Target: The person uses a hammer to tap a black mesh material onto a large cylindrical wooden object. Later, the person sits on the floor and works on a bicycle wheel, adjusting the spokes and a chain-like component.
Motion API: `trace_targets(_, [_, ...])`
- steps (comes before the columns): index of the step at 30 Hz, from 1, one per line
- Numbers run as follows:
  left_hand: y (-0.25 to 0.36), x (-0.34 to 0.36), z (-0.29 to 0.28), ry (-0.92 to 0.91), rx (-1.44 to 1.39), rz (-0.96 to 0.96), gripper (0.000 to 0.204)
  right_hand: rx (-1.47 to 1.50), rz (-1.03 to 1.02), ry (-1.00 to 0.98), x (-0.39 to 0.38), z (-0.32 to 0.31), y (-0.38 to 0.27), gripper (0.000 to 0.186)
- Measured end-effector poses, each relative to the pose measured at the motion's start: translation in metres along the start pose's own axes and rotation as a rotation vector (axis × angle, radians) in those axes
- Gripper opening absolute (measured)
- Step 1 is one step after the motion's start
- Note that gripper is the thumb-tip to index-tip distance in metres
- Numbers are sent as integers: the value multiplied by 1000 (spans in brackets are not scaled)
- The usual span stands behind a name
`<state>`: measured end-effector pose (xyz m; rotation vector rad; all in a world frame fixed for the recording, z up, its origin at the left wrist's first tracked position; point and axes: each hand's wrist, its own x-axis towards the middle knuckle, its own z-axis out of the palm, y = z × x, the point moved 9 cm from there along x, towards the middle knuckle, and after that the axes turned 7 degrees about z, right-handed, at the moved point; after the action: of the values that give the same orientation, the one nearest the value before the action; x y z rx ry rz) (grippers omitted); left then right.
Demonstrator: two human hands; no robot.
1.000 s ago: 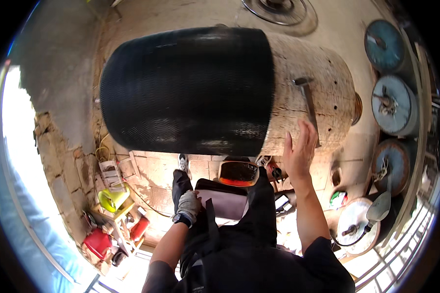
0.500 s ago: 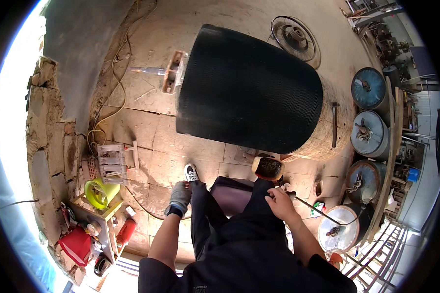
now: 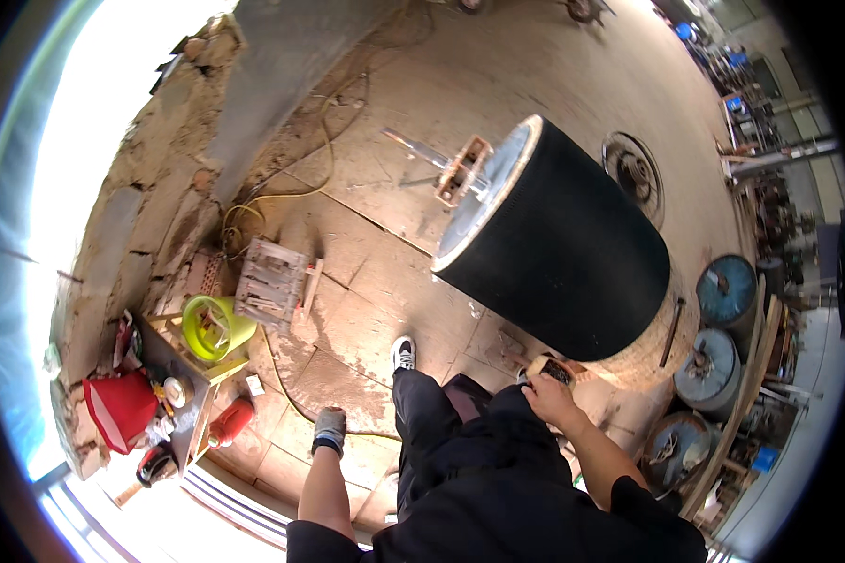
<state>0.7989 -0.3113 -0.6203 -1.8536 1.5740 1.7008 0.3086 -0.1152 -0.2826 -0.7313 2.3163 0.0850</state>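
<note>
My left hand (image 3: 330, 427), in a grey knitted glove, hangs beside my left leg with its fingers curled and nothing visible in it. My bare right hand (image 3: 550, 398) is closed at the near edge of a small yellowish container (image 3: 538, 365) with dark contents, by my right knee. My fingers partly hide its rim. Beyond it lies a large drum wrapped in a black textured sheet (image 3: 563, 244). The drum's near right part is bare and pale brown, with a dark metal bar (image 3: 672, 331) lying on it. A shaft (image 3: 421, 148) with a rusty bracket (image 3: 463, 171) sticks out of its far left end.
At left stand a small wooden stool (image 3: 270, 284), a lime-green bucket (image 3: 214, 328) and a shelf with a red container (image 3: 122, 409). A red bottle (image 3: 231, 422) is beside it. A yellow hose (image 3: 296, 194) crosses the floor. Several blue-ended drums (image 3: 726, 287) line the right; a wheel (image 3: 635, 178) lies beyond.
The view has turned left, so the drum sits further right and its left end face shows. My right hand is now at the container's edge; the thin curved rod beside that hand is out of sight.
</note>
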Motion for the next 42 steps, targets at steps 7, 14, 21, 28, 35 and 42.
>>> trace_targets(7, [63, -103, -1, -72, 77, -73, 31, 132, -264, 57, 20, -38, -103, 21])
trace_targets(14, [49, -89, 23, -225, 467, 220, 23, 49, -220, -5, 24, -51, -85, 25])
trace_targets(21, [150, -41, 17, -318, 1225, 712, 24, 156, -195, 53, 51, -108, -76, 25])
trace_targets(28, [336, -30, -92, 110, 37, 404, 30, 130, -413, 241, 135, -179, -173, 22])
trace_targets(35, [308, 33, -201, 58, 522, 215, 35, 40, -673, 313, 216, -221, -341, 23])
trace_targets(42, [399, 139, -296, -90, 763, 176, 39, 63, -592, 191, 303, -234, -434, 25])
